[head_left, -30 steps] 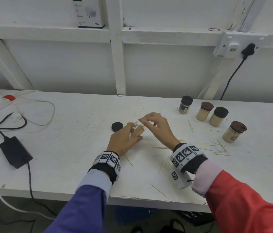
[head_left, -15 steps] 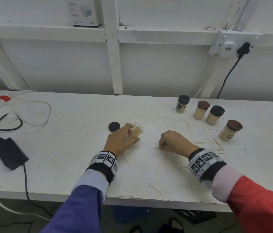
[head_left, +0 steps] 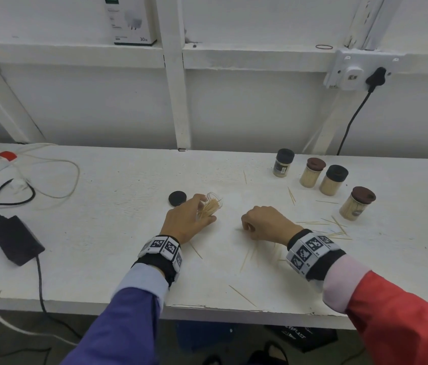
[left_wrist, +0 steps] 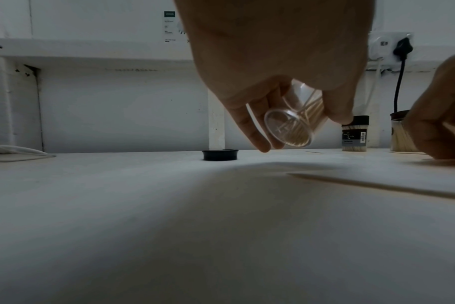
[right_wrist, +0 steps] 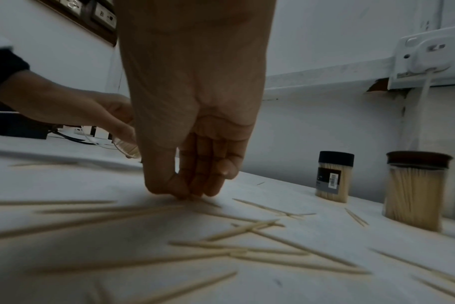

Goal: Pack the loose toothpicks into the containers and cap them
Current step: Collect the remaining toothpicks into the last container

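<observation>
Right hand: the right hand (head_left: 265, 222) is down on the table (head_left: 102, 233) near the middle, fingers bunched with the tips (right_wrist: 192, 191) pressed to the surface, going for a loose toothpick (right_wrist: 260, 207); whether one is already pinched I cannot tell, the tips hide it.

Left hand: the left hand (head_left: 185, 219) is curled round the open container (head_left: 211, 206), holding it tilted just off the table, mouth leaning up and toward the back edge, a partial bundle of sticks inside (left_wrist: 296, 123).

The gap that matters: the container sits just to the left of the right hand, near but apart. My read is that the pick must travel left and slightly back to reach that mouth.

Long axis: the sticks under and behind the right wrist (head_left: 247, 256) mostly point front to back; those by the right edge (head_left: 336, 227) run more side to side. Any stick picked will likely need turning to line up with the tilted container.

Nearer hand: the right, clearly. The scatter lies around and to the right of it, well off from the left hand.

Lid: the black lid (head_left: 177, 198) lies flat just behind the left hand, waiting.

Farther out: four capped containers (head_left: 310, 172) stand toward the back right corner, already done by the look of them.
</observation>
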A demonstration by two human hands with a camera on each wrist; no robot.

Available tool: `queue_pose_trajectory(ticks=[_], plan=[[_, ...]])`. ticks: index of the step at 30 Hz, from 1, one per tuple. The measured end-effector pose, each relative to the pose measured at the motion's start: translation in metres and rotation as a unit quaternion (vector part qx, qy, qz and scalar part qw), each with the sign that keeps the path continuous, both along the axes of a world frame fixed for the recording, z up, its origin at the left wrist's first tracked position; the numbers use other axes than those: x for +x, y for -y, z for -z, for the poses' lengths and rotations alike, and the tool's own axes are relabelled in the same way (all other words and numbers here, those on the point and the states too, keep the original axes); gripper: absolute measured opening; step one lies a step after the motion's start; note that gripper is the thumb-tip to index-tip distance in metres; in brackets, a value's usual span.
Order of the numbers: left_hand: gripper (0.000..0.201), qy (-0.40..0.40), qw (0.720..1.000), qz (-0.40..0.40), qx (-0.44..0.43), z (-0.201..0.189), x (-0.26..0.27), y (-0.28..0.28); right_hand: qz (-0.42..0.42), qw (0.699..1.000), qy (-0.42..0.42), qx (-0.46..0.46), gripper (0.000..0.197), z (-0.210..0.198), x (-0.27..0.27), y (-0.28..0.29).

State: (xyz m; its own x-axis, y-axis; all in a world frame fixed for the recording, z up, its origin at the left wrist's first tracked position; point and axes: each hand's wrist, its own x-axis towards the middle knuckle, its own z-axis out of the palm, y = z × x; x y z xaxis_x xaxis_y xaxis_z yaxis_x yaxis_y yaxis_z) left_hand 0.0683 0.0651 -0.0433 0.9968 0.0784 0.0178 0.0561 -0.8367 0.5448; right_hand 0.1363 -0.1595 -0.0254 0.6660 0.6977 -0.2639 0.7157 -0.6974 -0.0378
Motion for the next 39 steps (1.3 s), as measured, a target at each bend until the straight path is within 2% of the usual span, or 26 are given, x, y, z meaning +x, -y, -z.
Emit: queue_pose_trajectory(ticks=[5,7,8,9,10,13,15,18,19,20,22,23,24,28,30,31,32,34,35,37,39], plan=[[0.053,-0.001,1.000,0.000,0.000,0.000,0.000,0.000,0.031,1.000,0.003,-0.002,0.005,0.005,-0.003,-0.003],[0.054,-0.001,1.000,0.001,-0.001,0.000,0.000,0.000,0.053,0.997,-0.025,0.057,0.006,0.003,0.002,-0.001],[0.054,0.001,1.000,0.001,-0.001,-0.001,0.000,0.000,0.069,0.989,-0.049,0.122,0.007,0.001,0.004,-0.001],[0.054,0.002,1.000,0.001,-0.001,-0.001,0.000,0.001,0.085,0.971,-0.078,0.210,0.012,-0.003,0.006,-0.003],[0.054,0.003,1.000,0.001,-0.002,-0.001,0.000,0.001,0.103,0.940,-0.107,0.309,0.021,-0.008,0.006,-0.005],[0.055,-0.002,1.000,0.003,-0.005,-0.001,0.001,0.001,0.140,0.806,-0.146,0.557,0.045,-0.024,0.003,-0.020],[0.055,-0.004,1.000,0.007,-0.010,-0.001,0.001,0.001,0.164,0.736,-0.136,0.643,0.047,-0.031,-0.001,-0.034],[0.054,0.000,1.000,0.008,-0.013,-0.001,0.000,0.002,0.198,0.685,-0.119,0.691,0.040,-0.028,-0.007,-0.050],[0.054,0.001,1.000,0.008,-0.016,-0.001,0.000,0.002,0.203,0.685,-0.116,0.690,0.038,-0.024,-0.008,-0.053],[0.053,0.004,1.000,0.007,-0.020,-0.002,0.000,0.002,0.201,0.702,-0.111,0.674,0.034,-0.019,-0.009,-0.055],[0.052,0.008,1.000,0.004,-0.029,-0.002,-0.001,0.002,0.173,0.774,-0.091,0.602,0.018,-0.007,-0.008,-0.059],[0.052,0.010,0.999,0.002,-0.032,-0.003,-0.002,0.002,0.155,0.799,-0.084,0.575,0.011,-0.002,-0.008,-0.060],[0.052,0.011,0.999,-0.001,-0.034,-0.004,-0.002,0.003,0.146,0.808,-0.079,0.565,0.011,0.002,-0.007,-0.060],[0.052,0.024,0.999,-0.029,-0.014,-0.005,-0.001,0.002,0.165,0.775,-0.019,0.610,0.014,-0.001,-0.010,-0.055],[0.051,0.039,0.997,-0.069,-0.002,-0.005,0.000,0.000,0.160,0.776,-0.022,0.610,0.011,-0.002,-0.015,-0.053],[0.050,0.050,0.995,-0.092,-0.006,-0.005,0.001,-0.001,0.147,0.793,-0.049,0.589,0.011,-0.002,-0.019,-0.052],[0.050,0.059,0.992,-0.110,-0.013,-0.004,0.002,-0.002,0.125,0.828,-0.086,0.540,0.012,-0.002,-0.023,-0.052],[0.050,0.064,0.990,-0.127,-0.019,-0.003,0.003,-0.004,0.047,0.922,-0.135,0.359,0.012,0.002,-0.032,-0.054],[0.050,0.059,0.990,-0.127,-0.017,-0.003,0.003,-0.004,-0.001,0.955,-0.130,0.268,0.014,0.006,-0.038,-0.058],[0.050,0.047,0.992,-0.118,-0.012,-0.002,0.002,-0.003,-0.042,0.979,-0.102,0.171,0.026,0.012,-0.050,-0.067],[0.051,0.039,0.993,-0.114,-0.009,-0.003,0.002,-0.002,-0.034,0.984,-0.071,0.158,0.027,0.015,-0.058,-0.076]])
